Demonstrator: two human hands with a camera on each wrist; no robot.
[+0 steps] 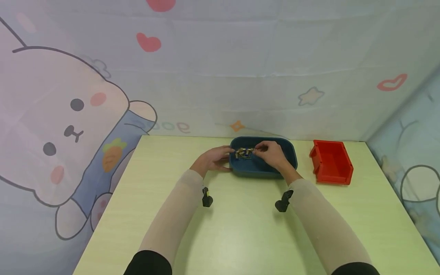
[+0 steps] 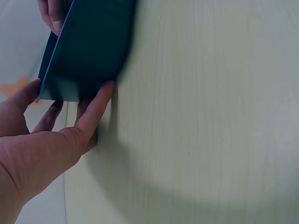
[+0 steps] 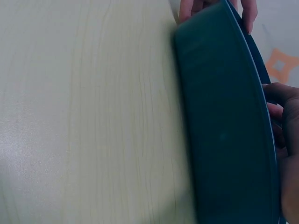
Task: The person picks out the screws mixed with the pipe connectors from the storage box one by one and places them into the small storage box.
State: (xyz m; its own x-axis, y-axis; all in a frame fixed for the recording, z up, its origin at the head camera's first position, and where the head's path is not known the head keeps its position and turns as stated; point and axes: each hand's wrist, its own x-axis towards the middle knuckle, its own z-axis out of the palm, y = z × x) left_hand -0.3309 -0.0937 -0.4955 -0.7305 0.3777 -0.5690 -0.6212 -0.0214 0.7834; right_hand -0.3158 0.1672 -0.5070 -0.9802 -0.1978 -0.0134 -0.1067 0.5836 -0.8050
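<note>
A dark blue tray point(image 1: 275, 171) stands at the far middle of the pale table point(image 1: 240, 229). Several small brass-coloured pieces point(image 1: 243, 152) lie in its left part. My left hand point(image 1: 225, 156) grips the tray's left end; in the left wrist view my left hand point(image 2: 60, 121) has the thumb on the rim and the fingers against the wall of the tray point(image 2: 88, 46). My right hand point(image 1: 258, 149) reaches into the tray and its fingertips pinch at the small pieces. The right wrist view shows the tray's outer wall point(image 3: 224, 121) and part of my right hand point(image 3: 286, 126) inside the rim.
An empty red bin point(image 1: 331, 162) stands to the right of the tray near the table's far right corner. A patterned cloth backdrop point(image 1: 220, 76) hangs behind the table and on both sides. Bare tabletop stretches in front of the tray.
</note>
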